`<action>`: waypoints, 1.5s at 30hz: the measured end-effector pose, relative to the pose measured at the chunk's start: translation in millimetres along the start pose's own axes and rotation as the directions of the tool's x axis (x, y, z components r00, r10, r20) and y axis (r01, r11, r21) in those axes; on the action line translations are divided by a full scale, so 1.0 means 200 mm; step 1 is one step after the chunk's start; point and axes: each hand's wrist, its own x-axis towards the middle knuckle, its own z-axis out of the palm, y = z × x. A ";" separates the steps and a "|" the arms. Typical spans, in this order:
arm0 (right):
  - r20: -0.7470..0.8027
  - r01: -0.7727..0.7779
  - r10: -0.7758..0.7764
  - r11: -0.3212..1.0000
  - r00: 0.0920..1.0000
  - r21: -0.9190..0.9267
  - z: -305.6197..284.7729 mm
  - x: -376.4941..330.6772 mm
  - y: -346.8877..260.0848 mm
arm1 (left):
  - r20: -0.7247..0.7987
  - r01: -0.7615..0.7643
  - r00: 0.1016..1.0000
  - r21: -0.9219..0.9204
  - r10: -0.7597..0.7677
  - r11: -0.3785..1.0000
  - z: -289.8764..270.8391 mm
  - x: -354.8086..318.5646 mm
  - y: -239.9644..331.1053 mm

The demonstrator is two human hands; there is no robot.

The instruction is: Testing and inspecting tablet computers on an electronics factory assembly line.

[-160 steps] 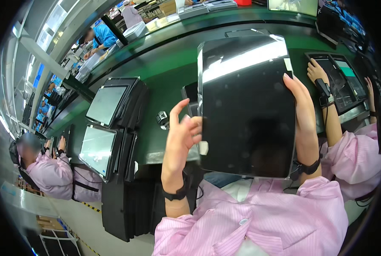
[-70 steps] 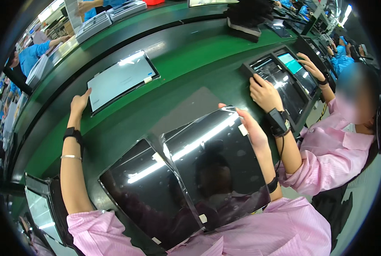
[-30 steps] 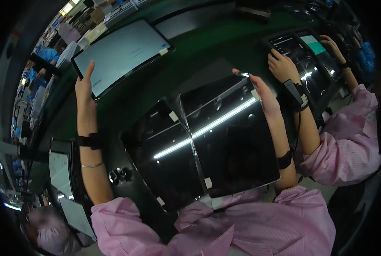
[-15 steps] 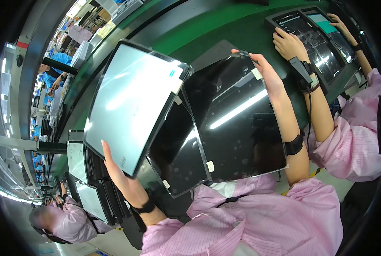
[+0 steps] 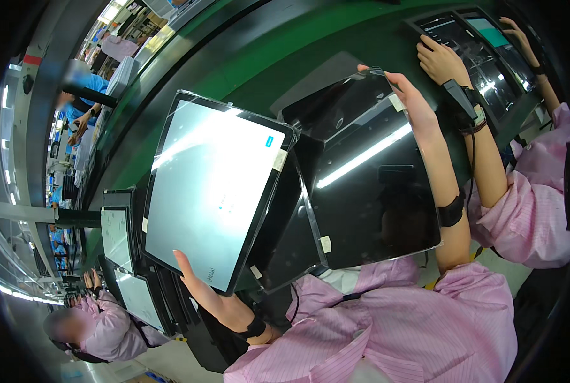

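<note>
My left hand [image 5: 209, 299] is closed on the lower edge of a tablet with a lit white screen [image 5: 214, 185]. It is held tilted, with a pale tab on its right edge; most of my fingers are hidden beneath it. My right hand [image 5: 415, 105] grips the upper right corner of a dark-screened tablet [image 5: 368, 210] in clear film, its thumb and fingertips showing at the rim. Light tabs stick to that one's edges, and a ceiling light reflects in its glass. Partly covered between the two lies another dark panel [image 5: 286, 239]; what supports it is hidden.
A green-topped bench [image 5: 246, 70] with dark rails runs behind the tablets. At right, a co-worker's hands [image 5: 448, 64] rest by dark tablets in a tray [image 5: 473, 60]. Several tablets [image 5: 138, 297] stand racked at lower left, near another seated person [image 5: 106, 332].
The lit tablet has shifted right and down with my left hand and turned more squarely into view. The dark tablet and my right hand have moved slightly right.
</note>
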 end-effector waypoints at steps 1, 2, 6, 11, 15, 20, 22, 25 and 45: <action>0.008 0.004 -0.004 1.000 1.000 -0.006 0.00 0.00 0.00 | -0.016 -0.030 0.999 0.031 0.030 0.999 -0.02 0.00 0.00; 0.013 -0.001 0.001 1.000 1.000 -0.005 0.00 0.00 0.00 | -0.033 -0.058 0.998 0.062 0.060 0.996 -0.03 0.00 0.00; 0.056 -0.003 0.003 1.000 0.998 -0.002 -0.01 0.01 0.00 | 0.101 -0.048 0.994 0.062 0.041 0.997 -0.07 0.01 0.02; 0.043 0.019 -0.015 0.997 0.999 -0.074 -0.03 0.01 -0.01 | -0.038 -0.116 0.992 0.074 0.119 0.990 -0.07 -0.02 0.05; 0.110 -0.024 0.028 0.999 0.994 -0.044 -0.02 0.00 -0.02 | -0.042 -0.101 0.994 0.066 0.104 0.993 -0.08 -0.01 0.07; 0.068 -0.075 0.074 0.997 0.995 0.005 0.05 -0.03 -0.04 | -0.043 -0.190 0.978 0.236 0.206 0.953 -0.13 0.00 0.07; -0.082 -0.049 0.037 0.989 0.996 -0.139 0.07 -0.01 -0.03 | -0.034 -0.062 0.998 -0.089 0.059 0.994 -0.17 0.01 0.09; -0.118 0.002 -0.037 0.960 0.992 -0.282 0.07 0.04 -0.02 | -0.050 -0.007 0.999 -0.181 -0.002 0.983 -0.22 0.02 0.10; 0.323 -0.051 0.182 0.926 0.929 -0.375 -0.07 0.27 -0.17 | -0.027 -0.118 0.993 -0.002 0.118 0.993 -0.42 0.03 0.06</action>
